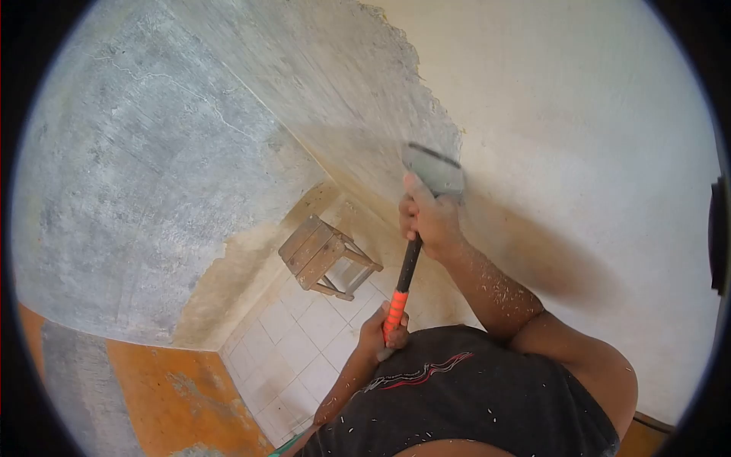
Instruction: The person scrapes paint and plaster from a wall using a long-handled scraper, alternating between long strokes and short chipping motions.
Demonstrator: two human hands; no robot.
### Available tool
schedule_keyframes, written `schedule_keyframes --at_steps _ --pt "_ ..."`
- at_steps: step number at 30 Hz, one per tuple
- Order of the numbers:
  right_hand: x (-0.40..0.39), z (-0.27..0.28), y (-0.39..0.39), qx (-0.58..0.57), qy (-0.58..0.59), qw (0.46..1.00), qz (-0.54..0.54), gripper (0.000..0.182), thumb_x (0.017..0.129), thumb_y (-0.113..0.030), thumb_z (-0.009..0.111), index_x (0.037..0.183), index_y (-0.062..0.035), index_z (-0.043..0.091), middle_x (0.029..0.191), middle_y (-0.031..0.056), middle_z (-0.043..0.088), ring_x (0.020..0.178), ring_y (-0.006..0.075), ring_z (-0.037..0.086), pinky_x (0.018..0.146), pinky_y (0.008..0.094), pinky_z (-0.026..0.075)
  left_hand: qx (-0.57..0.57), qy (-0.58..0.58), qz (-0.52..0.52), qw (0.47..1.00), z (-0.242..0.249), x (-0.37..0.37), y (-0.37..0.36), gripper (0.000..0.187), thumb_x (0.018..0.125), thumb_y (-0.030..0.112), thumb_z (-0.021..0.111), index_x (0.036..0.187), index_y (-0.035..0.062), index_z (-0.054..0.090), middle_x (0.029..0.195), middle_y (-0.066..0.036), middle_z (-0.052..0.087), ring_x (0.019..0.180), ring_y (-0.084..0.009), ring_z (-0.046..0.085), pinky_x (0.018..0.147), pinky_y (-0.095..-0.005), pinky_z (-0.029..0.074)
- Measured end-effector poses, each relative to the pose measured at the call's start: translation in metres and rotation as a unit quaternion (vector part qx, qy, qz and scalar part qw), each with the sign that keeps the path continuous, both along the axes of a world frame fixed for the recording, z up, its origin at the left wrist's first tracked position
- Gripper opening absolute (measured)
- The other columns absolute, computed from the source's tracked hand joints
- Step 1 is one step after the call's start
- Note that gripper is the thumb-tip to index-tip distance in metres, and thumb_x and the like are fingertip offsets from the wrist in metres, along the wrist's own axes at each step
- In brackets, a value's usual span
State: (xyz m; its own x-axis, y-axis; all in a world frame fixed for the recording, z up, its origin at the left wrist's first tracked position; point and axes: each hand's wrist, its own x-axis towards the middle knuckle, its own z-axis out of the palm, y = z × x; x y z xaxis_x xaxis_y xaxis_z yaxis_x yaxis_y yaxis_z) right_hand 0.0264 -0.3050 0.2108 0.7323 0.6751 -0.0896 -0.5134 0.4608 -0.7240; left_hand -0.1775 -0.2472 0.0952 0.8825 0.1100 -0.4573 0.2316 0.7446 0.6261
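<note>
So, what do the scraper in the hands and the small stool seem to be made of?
Scraper: the blade looks like dull grey metal; the handle is black with an orange, ribbed grip, probably rubber or plastic. Stool: unpainted wood, shown by the brown slatted planks. Both hands, right hand and left hand, grip the handle.

One long-handled scraper [415,228] is in view, with one metal blade at its top and one orange-and-black handle. Two hands hold it: the right hand [428,221] has its grip just below the blade, and the left hand [383,331] has its grip at the orange end. One wooden stool [324,255] stands on the tiled floor [297,358], to the left of both grips and between them in height.
</note>
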Motion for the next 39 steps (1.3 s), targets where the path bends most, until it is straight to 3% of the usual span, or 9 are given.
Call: schedule_keyframes --at_steps 2,8,11,15,22,27,30,35,39 --pt "0.003 -0.009 -0.002 0.002 0.003 1.0 0.011 0.034 0.087 -0.033 0.054 0.065 -0.0128 0.038 0.051 -0.0028 0.034 0.038 0.0068 0.033 0.036 0.0248 0.031 -0.036 -0.001 -0.017 0.999 -0.009 -0.002 0.002 0.05 0.085 0.052 0.039 0.08 0.0035 0.051 0.045 0.0 0.036 0.033 -0.0099 0.029 0.035 -0.0235 0.024" --pt "0.007 0.045 0.001 0.114 -0.021 0.992 0.04 0.034 0.087 -0.033 0.054 0.066 -0.0101 0.041 0.055 -0.0013 0.036 0.043 0.0087 0.038 0.039 0.0243 0.034 0.156 -0.059 0.08 0.983 0.052 0.004 0.037 0.037 0.085 0.035 0.038 0.08 0.0006 0.052 0.045 -0.001 0.041 0.032 -0.0079 0.03 0.033 -0.0214 0.023" --pt "0.005 0.026 -0.001 0.13 -0.006 0.99 0.05 0.033 0.087 -0.032 0.055 0.066 -0.0102 0.042 0.055 -0.0017 0.036 0.042 0.008 0.037 0.038 0.0237 0.033 0.082 -0.034 0.044 0.995 0.033 0.001 0.011 0.043 0.087 0.044 0.039 0.082 0.0026 0.052 0.044 0.001 0.038 0.032 -0.0082 0.03 0.033 -0.0222 0.023" --pt "0.007 -0.015 0.006 -0.012 0.005 1.0 0.007 0.036 0.087 -0.035 0.053 0.062 -0.0135 0.038 0.052 -0.0031 0.035 0.039 0.0074 0.034 0.036 0.0241 0.033 -0.05 0.014 0.035 0.998 -0.008 0.003 0.004 0.045 0.088 0.048 0.038 0.083 0.0047 0.051 0.044 0.0 0.037 0.032 -0.0093 0.03 0.033 -0.023 0.023" --pt "0.005 0.049 0.01 0.128 -0.016 0.991 0.037 0.039 0.088 -0.037 0.052 0.06 -0.0136 0.037 0.051 -0.0028 0.034 0.041 0.0081 0.035 0.037 0.0241 0.032 0.233 -0.027 0.122 0.964 0.057 0.002 0.06 0.036 0.086 0.037 0.041 0.086 0.0026 0.052 0.045 0.0 0.04 0.032 -0.0084 0.035 0.033 -0.0207 0.026" --pt "-0.001 -0.006 0.001 0.026 0.008 0.999 0.018 0.039 0.088 -0.036 0.052 0.06 -0.0132 0.037 0.051 -0.0027 0.034 0.04 0.0081 0.034 0.037 0.0244 0.031 -0.029 -0.035 0.015 0.999 -0.005 0.0 0.01 0.048 0.088 0.05 0.036 0.085 0.0043 0.051 0.045 0.0 0.037 0.032 -0.0095 0.03 0.033 -0.0234 0.024" --pt "0.003 -0.017 0.005 -0.008 0.025 1.0 0.011 0.038 0.087 -0.035 0.053 0.061 -0.013 0.037 0.051 -0.003 0.034 0.039 0.0079 0.034 0.037 0.0246 0.032 -0.079 0.03 0.018 0.996 -0.023 -0.003 0.018 0.048 0.09 0.048 0.033 0.084 0.0045 0.05 0.044 0.0 0.036 0.031 -0.0097 0.029 0.033 -0.0235 0.024" --pt "0.008 0.049 0.008 0.096 0.006 0.994 0.058 0.034 0.087 -0.032 0.055 0.064 -0.0125 0.038 0.052 -0.0034 0.034 0.039 0.0075 0.034 0.036 0.0246 0.032 0.175 -0.008 0.116 0.978 0.055 0.013 0.055 0.041 0.088 0.04 0.035 0.086 0.0031 0.053 0.045 0.002 0.038 0.031 -0.0085 0.032 0.033 -0.0234 0.025" --pt "0.007 0.039 0.005 0.084 0.003 0.996 0.033 0.034 0.087 -0.033 0.055 0.065 -0.0122 0.039 0.051 -0.0027 0.034 0.039 0.0084 0.034 0.038 0.0249 0.033 0.094 -0.042 0.053 0.993 0.032 0.003 0.028 0.043 0.087 0.044 0.038 0.086 0.0042 0.053 0.046 0.002 0.038 0.033 -0.008 0.033 0.033 -0.0229 0.025"
